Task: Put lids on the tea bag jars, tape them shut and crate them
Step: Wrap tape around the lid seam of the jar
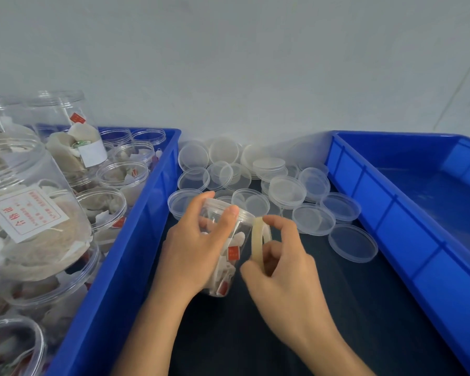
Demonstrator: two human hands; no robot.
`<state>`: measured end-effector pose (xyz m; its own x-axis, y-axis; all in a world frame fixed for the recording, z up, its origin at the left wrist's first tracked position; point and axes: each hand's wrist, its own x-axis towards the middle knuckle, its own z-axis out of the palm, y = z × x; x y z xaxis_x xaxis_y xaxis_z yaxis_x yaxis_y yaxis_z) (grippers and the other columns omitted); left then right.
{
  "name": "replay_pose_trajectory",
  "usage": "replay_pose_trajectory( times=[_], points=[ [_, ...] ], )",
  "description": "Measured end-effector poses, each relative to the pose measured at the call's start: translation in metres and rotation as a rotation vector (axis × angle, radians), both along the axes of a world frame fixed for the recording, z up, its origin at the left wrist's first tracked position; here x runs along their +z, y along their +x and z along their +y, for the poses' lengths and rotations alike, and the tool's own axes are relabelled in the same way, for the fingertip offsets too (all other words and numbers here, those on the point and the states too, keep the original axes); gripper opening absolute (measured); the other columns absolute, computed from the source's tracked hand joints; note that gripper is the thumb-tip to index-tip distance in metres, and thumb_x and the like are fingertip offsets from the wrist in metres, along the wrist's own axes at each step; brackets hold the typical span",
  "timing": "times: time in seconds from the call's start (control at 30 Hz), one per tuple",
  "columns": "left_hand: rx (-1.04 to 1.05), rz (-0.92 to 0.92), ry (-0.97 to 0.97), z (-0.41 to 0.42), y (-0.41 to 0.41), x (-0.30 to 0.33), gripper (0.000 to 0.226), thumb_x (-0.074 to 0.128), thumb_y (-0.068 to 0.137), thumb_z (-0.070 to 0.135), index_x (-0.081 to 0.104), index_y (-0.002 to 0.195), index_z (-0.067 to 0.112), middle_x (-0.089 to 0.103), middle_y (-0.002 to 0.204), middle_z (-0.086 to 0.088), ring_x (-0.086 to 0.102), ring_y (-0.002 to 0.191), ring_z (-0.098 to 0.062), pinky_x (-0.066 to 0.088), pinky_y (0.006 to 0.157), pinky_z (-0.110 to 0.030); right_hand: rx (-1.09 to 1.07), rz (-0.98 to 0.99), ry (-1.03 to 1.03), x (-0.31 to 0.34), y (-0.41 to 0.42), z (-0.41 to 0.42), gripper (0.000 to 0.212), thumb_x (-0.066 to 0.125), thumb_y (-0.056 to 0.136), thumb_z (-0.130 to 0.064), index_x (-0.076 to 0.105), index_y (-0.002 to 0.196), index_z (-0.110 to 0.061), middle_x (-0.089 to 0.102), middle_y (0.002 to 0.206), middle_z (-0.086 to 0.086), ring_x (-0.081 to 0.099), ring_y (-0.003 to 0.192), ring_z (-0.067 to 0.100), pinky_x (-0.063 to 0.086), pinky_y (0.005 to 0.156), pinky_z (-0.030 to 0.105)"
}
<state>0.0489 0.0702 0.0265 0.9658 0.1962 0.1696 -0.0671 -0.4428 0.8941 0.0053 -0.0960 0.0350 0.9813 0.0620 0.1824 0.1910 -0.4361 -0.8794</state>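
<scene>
My left hand (196, 240) grips a clear jar of tea bags (229, 256), tilted over the dark table, with a clear lid on its top. My right hand (280, 264) holds a roll of clear tape (258, 240) against the jar's right side, just under the lid rim. Several loose clear lids (285, 191) lie in a pile behind the jar, against the wall.
A blue crate (136, 240) on the left holds several open jars of tea bags (38, 213), some stacked high. Another blue crate (391, 213) stands on the right with nothing visible inside. The dark table surface (255, 335) lies between them. A pale wall is close behind.
</scene>
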Motion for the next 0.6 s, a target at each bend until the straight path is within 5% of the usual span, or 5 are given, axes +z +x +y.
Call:
replay_pose_trajectory(
  times=[0.07, 0.23, 0.47, 0.6],
  points=[
    [0.005, -0.014, -0.004, -0.001, -0.001, 0.001, 0.077, 0.045, 0.078, 0.088, 0.043, 0.147, 0.056, 0.065, 0.102, 0.023, 0.059, 0.092, 0.022, 0.043, 0.070, -0.016, -0.013, -0.054, -0.043, 0.007, 0.004, -0.008, 0.049, 0.055, 0.079, -0.035, 0.046, 0.121, -0.058, 0.060, 0.063, -0.005, 0.056, 0.055, 0.010, 0.046, 0.054, 0.029],
    [0.011, -0.030, -0.012, -0.002, -0.001, 0.000, 0.073, 0.046, 0.083, 0.084, 0.041, 0.150, 0.056, 0.058, 0.106, 0.033, 0.058, 0.094, 0.015, 0.041, 0.072, -0.013, -0.074, -0.126, -0.149, 0.018, 0.019, -0.021, 0.019, 0.061, 0.091, -0.055, 0.064, 0.108, -0.048, 0.048, 0.050, -0.005, 0.047, 0.049, 0.012, 0.046, 0.058, 0.035],
    [0.005, -0.088, 0.013, -0.008, -0.005, -0.002, 0.077, 0.046, 0.083, 0.093, 0.037, 0.151, 0.058, 0.060, 0.118, 0.026, 0.062, 0.109, 0.003, 0.054, 0.085, -0.026, -0.015, -0.049, -0.139, 0.021, 0.033, -0.018, 0.009, 0.062, 0.090, -0.036, 0.065, 0.096, -0.042, 0.052, 0.049, -0.005, 0.043, 0.046, 0.007, 0.043, 0.053, 0.032],
    [0.010, -0.097, -0.001, -0.008, -0.007, -0.004, 0.080, 0.044, 0.078, 0.093, 0.034, 0.151, 0.062, 0.061, 0.129, 0.021, 0.064, 0.115, -0.002, 0.057, 0.091, -0.032, -0.027, -0.013, -0.067, 0.023, 0.041, -0.018, 0.005, 0.068, 0.091, -0.041, 0.067, 0.095, -0.043, 0.054, 0.050, 0.000, 0.041, 0.045, 0.008, 0.042, 0.053, 0.033]
  ],
)
